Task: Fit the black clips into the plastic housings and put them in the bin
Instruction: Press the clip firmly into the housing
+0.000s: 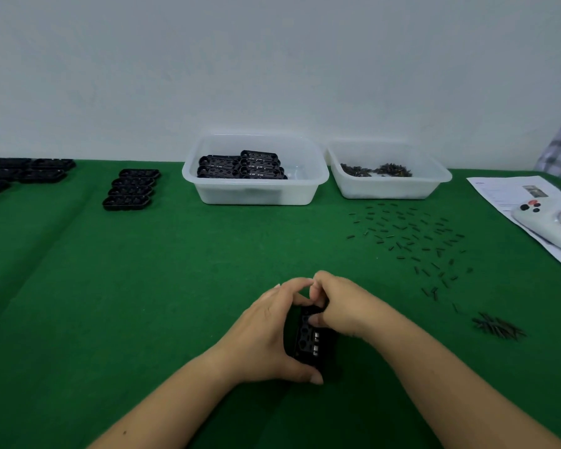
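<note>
At the near middle of the green table (143, 286), your left hand (269, 338) curls round the black plastic housing (308, 340), thumb at its near end and fingers arched over its far end, while your right hand (340, 306) pinches down at the housing's far end with fingertips pressed together; whatever sits between those fingertips is too small to tell. The cloth is open to the left of your hands and straight ahead up to the bin (256, 186), which stands against the wall and already holds stacked housings. Just to its right, a second tub (389, 186) holds a loose heap of small dark parts. Black clips (408, 238) lie scattered across the cloth on your right, between that tub and your right forearm, with a tighter pile (497, 328) near your right elbow. Empty housings (130, 189) sit in a row far left, more at the table's left edge. A white controller (548, 222) rests on a paper sheet (499, 192) at the right edge.
</note>
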